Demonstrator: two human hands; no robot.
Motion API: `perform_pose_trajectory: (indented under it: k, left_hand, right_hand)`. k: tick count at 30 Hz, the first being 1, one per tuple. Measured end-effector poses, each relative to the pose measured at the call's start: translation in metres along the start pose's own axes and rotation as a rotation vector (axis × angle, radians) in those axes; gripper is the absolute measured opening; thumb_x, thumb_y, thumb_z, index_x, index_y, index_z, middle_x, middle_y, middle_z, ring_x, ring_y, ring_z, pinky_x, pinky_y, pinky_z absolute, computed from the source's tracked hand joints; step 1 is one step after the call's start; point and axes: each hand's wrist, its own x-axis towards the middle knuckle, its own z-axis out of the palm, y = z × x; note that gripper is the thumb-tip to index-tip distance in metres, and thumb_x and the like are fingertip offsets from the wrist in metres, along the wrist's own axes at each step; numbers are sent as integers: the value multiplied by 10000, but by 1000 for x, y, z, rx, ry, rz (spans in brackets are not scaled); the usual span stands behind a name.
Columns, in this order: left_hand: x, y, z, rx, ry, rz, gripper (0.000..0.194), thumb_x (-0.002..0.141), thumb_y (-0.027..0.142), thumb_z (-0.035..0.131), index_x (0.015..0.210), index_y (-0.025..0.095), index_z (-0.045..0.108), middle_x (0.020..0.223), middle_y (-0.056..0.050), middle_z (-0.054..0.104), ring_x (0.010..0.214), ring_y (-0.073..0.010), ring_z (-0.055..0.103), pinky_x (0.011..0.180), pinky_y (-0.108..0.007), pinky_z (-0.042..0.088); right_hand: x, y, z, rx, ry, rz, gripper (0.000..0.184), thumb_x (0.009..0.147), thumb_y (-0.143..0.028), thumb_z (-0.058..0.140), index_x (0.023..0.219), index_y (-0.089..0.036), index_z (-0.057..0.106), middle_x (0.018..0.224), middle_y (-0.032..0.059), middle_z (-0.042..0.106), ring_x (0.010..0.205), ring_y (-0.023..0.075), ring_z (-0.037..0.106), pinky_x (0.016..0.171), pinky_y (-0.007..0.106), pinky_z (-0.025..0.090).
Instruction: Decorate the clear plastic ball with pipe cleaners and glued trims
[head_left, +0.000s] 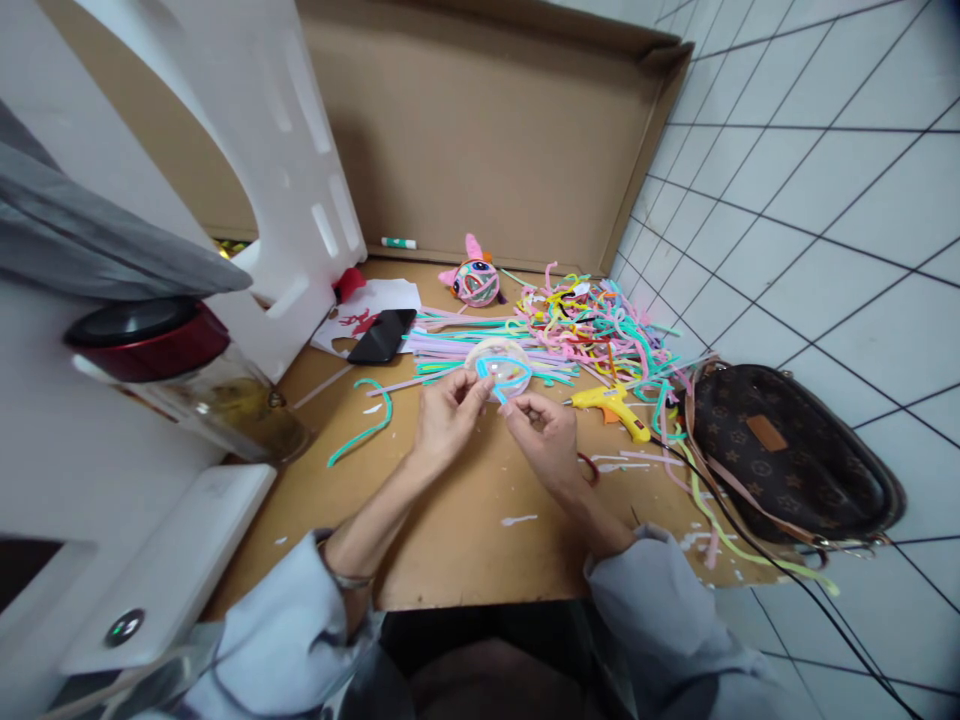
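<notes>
The brown surface is boxed in, with white tiles up its right side and cardboard across the back. Its near edge runs just in front of the person's lap, and the grey sleeves come in over it. The broadest open stretch lies between the forearms, with a white scrap in it. To the left, a white device and a glass bottle crowd that edge; to the right, a brown handbag overhangs the corner, a black cord passing beside it.

Near the middle, the left hand and the right hand almost meet. Each grip pinches a light-blue loop between thumb and fingers. The loop is held in front of a pale round piece; I can't tell whether they touch. A red scissor handle shows by the right wrist, and a yellow glue gun lies just beyond that hand.

Farther off, straight fuzzy stems and a tangled heap fill much of the width, a black phone to their left. A pink-eared ball and a marker sit close to the back edge.
</notes>
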Motion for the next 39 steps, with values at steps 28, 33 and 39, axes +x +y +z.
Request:
perform_pose_trajectory:
  k: [28, 33, 39]
  left_hand:
    - [5, -2, -1, -53, -259, -145, 478, 751, 607, 638, 589, 173, 517, 476, 27, 505, 458, -82, 402, 490, -226, 309]
    - [2, -2, 0, 59, -310, -39, 446, 821, 526, 583, 561, 174, 495, 492, 25, 488, 488, -88, 404, 513, -228, 309]
    - [-2, 1, 0, 96, -460, 37, 414, 866, 459, 542, 572, 169, 519, 509, 22, 510, 501, -91, 399, 520, -228, 302]
  right_hand:
    - [18, -3, -33, -356, -52, -551, 166, 826, -211, 669, 969, -250, 741, 906, 45, 653, 894, 203, 618, 804, 371, 495]
    - [22, 4, -35, -348, -30, -553, 69, 844, -226, 660, 812, -240, 719, 840, 36, 643, 853, 207, 610, 790, 376, 474]
    - [26, 3, -40, -266, 2, -452, 45, 816, -224, 657, 774, -213, 670, 884, 41, 653, 874, 191, 622, 822, 358, 489]
